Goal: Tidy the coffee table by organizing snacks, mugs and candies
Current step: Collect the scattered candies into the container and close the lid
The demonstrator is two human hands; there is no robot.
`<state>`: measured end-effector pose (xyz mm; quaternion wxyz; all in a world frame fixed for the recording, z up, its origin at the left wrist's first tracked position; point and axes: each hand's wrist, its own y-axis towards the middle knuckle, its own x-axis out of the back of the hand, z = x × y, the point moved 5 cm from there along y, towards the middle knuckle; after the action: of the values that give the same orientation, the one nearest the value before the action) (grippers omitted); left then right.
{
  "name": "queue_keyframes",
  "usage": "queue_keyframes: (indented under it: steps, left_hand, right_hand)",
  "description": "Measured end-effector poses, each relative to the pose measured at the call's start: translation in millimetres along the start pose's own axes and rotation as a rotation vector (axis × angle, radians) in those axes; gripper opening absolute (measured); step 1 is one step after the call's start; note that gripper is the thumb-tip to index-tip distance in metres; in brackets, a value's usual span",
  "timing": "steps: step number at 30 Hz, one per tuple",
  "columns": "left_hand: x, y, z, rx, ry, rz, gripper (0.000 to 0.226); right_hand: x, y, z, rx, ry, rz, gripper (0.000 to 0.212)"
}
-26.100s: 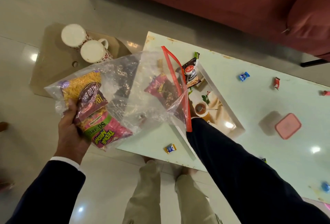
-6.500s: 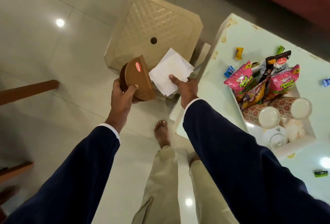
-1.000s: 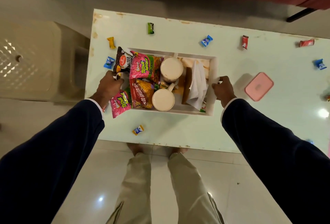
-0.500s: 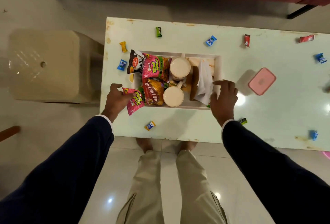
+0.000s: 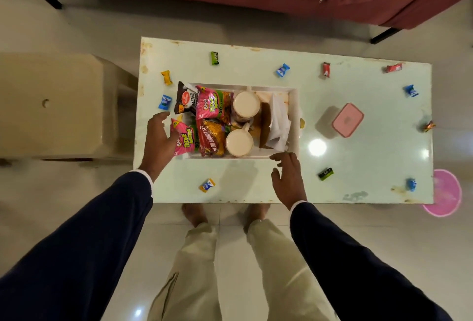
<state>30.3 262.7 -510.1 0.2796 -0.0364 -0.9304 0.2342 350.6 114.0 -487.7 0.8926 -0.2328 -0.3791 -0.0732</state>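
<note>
Standing on the coffee table (image 5: 358, 167): one white tray (image 5: 297, 105), stocked.

Contents, left to right: four snack packets (image 5: 212, 105), crowded and overlapping; two mugs (image 5: 245, 104), mouths facing the camera; a brown napkin holder (image 5: 265, 126) with white napkins (image 5: 279, 121).

Loose stock: wrapped candies (image 5: 282, 70) scattered across the tabletop, well apart from one another, none in the tray. One pink lidded box (image 5: 347, 120) sits to the tray's right, lid on.

Hands: left hand (image 5: 158, 138), fingers straight and spread, holding nothing, beside the tray's left end and over or against the pink packet (image 5: 183, 140) that hangs across the rim. Contact cannot be told. Right hand (image 5: 288, 177), fingers relaxed and apart, empty, just beside the tray's near right corner.

Status, judged: snacks and mugs gathered; candies not yet collected.

Risks, judged:
- Overhanging pink packet could slide off onto the table if the tray is nudged or the left hand brushes it.
- Mugs appear to lie tipped rather than upright; a jolt to the tray could roll them into the packets or knock them together.
- Candies near the table's edges could be swept to the floor by a sleeve during a reach.
- Napkins, loosely leaning, could spill if the holder tips.
</note>
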Motion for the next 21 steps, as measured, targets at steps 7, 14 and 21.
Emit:
queue_keyframes:
  steps: [7, 14, 21]
  left_hand:
    - [-43, -22, -82, -0.190, -0.173, 0.048, 0.030]
    - [-177, -56, -148, -0.192, -0.195, 0.306, 0.031]
    - [-304, -79, -185, -0.105, -0.152, 0.445, 0.028]
  right_hand:
    - [60, 36, -22, -0.013, -0.031, -0.034, 0.036]
    - [128, 87, -94, -0.042, -0.205, -0.112, 0.047]
    - [188, 152, -182, -0.075, -0.472, 0.056, 0.115]
